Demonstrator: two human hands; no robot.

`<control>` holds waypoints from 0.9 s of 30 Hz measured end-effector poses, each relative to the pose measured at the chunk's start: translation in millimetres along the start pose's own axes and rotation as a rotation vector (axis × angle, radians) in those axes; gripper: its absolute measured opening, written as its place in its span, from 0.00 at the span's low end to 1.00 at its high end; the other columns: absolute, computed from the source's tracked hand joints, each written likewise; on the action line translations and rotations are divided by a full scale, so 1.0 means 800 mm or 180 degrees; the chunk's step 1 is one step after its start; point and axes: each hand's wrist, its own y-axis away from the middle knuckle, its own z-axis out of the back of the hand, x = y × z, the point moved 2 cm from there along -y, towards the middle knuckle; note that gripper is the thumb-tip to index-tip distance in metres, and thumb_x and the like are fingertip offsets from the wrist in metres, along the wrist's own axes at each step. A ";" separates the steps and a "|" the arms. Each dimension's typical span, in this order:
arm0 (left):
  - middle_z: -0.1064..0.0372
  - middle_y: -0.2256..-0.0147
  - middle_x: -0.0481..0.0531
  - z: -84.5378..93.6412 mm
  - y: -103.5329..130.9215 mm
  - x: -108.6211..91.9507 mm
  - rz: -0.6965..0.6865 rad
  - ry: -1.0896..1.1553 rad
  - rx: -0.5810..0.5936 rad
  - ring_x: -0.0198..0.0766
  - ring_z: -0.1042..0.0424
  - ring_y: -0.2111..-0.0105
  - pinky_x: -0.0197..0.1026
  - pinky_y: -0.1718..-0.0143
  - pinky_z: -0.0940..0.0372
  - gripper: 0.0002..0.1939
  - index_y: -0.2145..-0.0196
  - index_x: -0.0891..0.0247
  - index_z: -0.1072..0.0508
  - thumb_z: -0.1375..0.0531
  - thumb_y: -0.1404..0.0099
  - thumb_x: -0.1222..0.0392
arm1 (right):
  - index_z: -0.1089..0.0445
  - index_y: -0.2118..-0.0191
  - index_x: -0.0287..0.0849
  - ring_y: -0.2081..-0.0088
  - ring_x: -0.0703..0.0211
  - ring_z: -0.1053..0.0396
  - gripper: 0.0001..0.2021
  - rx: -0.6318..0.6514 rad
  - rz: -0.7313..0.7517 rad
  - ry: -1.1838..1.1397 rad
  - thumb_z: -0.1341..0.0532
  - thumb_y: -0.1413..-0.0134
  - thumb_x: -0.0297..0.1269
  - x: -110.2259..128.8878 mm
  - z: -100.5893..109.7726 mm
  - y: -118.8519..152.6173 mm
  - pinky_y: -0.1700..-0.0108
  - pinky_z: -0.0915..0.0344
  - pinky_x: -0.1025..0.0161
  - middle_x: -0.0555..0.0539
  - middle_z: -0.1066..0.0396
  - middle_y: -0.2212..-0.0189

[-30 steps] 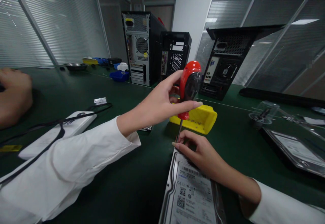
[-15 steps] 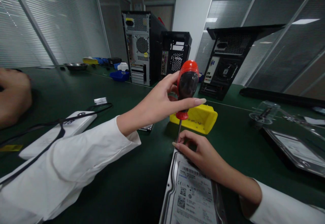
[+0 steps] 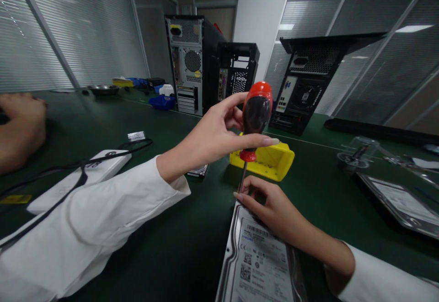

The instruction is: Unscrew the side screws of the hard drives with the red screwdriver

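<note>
The left hand [image 3: 212, 140] holds a screwdriver [image 3: 254, 119] by its red and black handle, with the fingers [image 3: 233, 103] wrapped round the handle and the thumb pressed on its near side. The screwdriver stands almost straight up, and its thin metal shaft goes down from the fingers to the far end of a hard drive [image 3: 259, 263]. The right hand [image 3: 274, 213] rests on that far end of the hard drive, just below the left hand. Its fingers are curled together around the bottom of the shaft, touching it, but the tip is hidden, so I cannot tell if they pinch it tight. The hard drive lies flat on the green bench [image 3: 178, 242], label up, and it reaches from the right fingers back toward the person. Just behind the left fingers sits a yellow tray [image 3: 274, 160]. To the left of the left arm lies a white box [image 3: 78, 176] with a black cable [image 3: 103, 156] over it. Far to the left of both hands, another person's hand [image 3: 20, 126] rests on the bench. Well behind the fingers stand three computer cases [image 3: 192, 64]. Off to the right of the right hand lies a second drive [image 3: 398, 203] in a clear bag.
</note>
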 end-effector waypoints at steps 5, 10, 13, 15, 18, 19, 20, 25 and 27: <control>0.29 0.59 0.51 -0.004 0.000 -0.004 0.0192 0.0256 0.0021 0.40 0.27 0.57 0.39 0.59 0.29 0.26 0.52 0.63 0.36 0.34 0.48 0.64 | 0.36 0.68 0.38 0.72 0.68 0.40 0.07 0.0014 0.0012 0.0024 0.43 0.44 0.36 0.000 0.000 0.001 0.70 0.43 0.68 0.51 0.37 0.74; 0.27 0.60 0.52 -0.009 0.000 -0.008 0.0266 0.0482 0.0025 0.39 0.26 0.58 0.39 0.56 0.30 0.21 0.54 0.65 0.35 0.37 0.45 0.70 | 0.36 0.69 0.38 0.72 0.68 0.40 0.07 0.0024 0.0026 0.0090 0.43 0.44 0.36 0.002 0.001 0.002 0.70 0.44 0.68 0.51 0.36 0.74; 0.27 0.60 0.53 -0.008 0.001 -0.006 0.0216 0.0572 0.0117 0.39 0.26 0.58 0.39 0.56 0.31 0.20 0.53 0.67 0.36 0.39 0.43 0.70 | 0.36 0.68 0.38 0.72 0.68 0.40 0.06 0.0036 -0.0027 0.0076 0.43 0.44 0.36 0.002 0.001 0.001 0.70 0.44 0.68 0.51 0.36 0.74; 0.28 0.59 0.54 -0.007 0.002 -0.004 0.0215 0.0575 0.0192 0.38 0.26 0.58 0.39 0.56 0.31 0.20 0.52 0.66 0.36 0.40 0.42 0.69 | 0.36 0.68 0.38 0.72 0.68 0.40 0.06 0.0043 -0.0053 0.0057 0.43 0.44 0.36 0.002 0.001 0.000 0.70 0.44 0.68 0.51 0.36 0.73; 0.28 0.58 0.54 -0.006 0.003 -0.003 0.0265 0.0601 0.0253 0.38 0.26 0.59 0.39 0.58 0.30 0.21 0.50 0.66 0.37 0.40 0.42 0.68 | 0.36 0.67 0.38 0.72 0.68 0.40 0.06 0.0050 -0.0050 0.0038 0.43 0.44 0.36 0.003 0.000 -0.001 0.70 0.44 0.68 0.51 0.36 0.73; 0.28 0.58 0.54 -0.006 0.003 -0.003 0.0298 0.0626 0.0275 0.39 0.27 0.59 0.39 0.59 0.30 0.21 0.50 0.65 0.37 0.40 0.42 0.68 | 0.35 0.67 0.38 0.72 0.67 0.40 0.06 0.0055 -0.0045 0.0039 0.43 0.44 0.35 0.003 0.000 0.000 0.70 0.43 0.68 0.51 0.36 0.73; 0.29 0.58 0.54 -0.007 0.003 -0.004 0.0334 0.0659 0.0306 0.39 0.27 0.59 0.39 0.60 0.30 0.21 0.50 0.65 0.37 0.40 0.41 0.68 | 0.35 0.67 0.38 0.72 0.67 0.39 0.06 0.0061 -0.0039 0.0047 0.43 0.44 0.35 0.003 0.000 0.000 0.69 0.43 0.68 0.50 0.35 0.73; 0.29 0.59 0.53 -0.011 0.003 -0.007 0.0341 0.0743 0.0472 0.38 0.28 0.58 0.38 0.58 0.31 0.21 0.49 0.65 0.37 0.39 0.40 0.65 | 0.30 0.64 0.39 0.65 0.62 0.34 0.07 0.0084 0.0142 0.0034 0.44 0.43 0.34 0.001 -0.001 0.000 0.62 0.39 0.63 0.46 0.30 0.67; 0.30 0.60 0.52 -0.010 0.003 -0.008 0.0308 0.0576 0.0446 0.37 0.29 0.59 0.37 0.59 0.32 0.23 0.49 0.64 0.36 0.37 0.42 0.63 | 0.29 0.63 0.39 0.62 0.60 0.33 0.08 0.0090 0.0216 -0.0003 0.44 0.43 0.34 0.000 -0.002 0.000 0.58 0.39 0.62 0.46 0.29 0.64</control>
